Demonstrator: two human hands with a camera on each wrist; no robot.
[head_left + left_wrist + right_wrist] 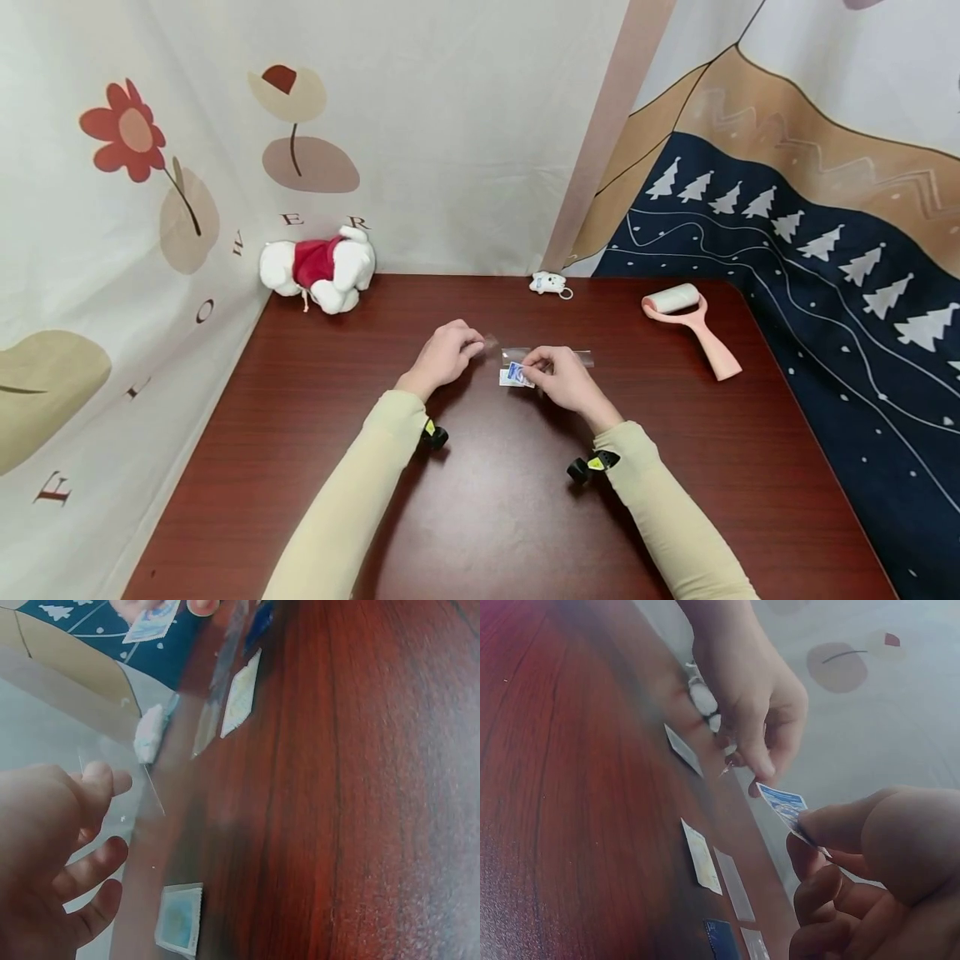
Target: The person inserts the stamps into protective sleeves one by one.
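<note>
My right hand (564, 379) pinches a small blue-and-white postage stamp (784, 806) between thumb and forefinger. To its left, my left hand (444, 354) pinches a small clear plastic piece (491, 342), probably a sleeve; only thin edges of it show in the left wrist view. Flat on the table below the hands lies a pale stamp (701, 855) with toothed edges. A dark blue stamp (721, 940) is near it, and a teal stamp (178, 921) lies under the left hand. Clear plastic strips (735, 885) run alongside the stamps, partly behind the right hand in the head view.
A white plush toy (352, 275) in red clothing lies at the back left of the brown table (480, 517). By the back edge sits a small white keyring figure (548, 283). A pink lint roller (693, 321) rests at the right. Printed cloths hang behind.
</note>
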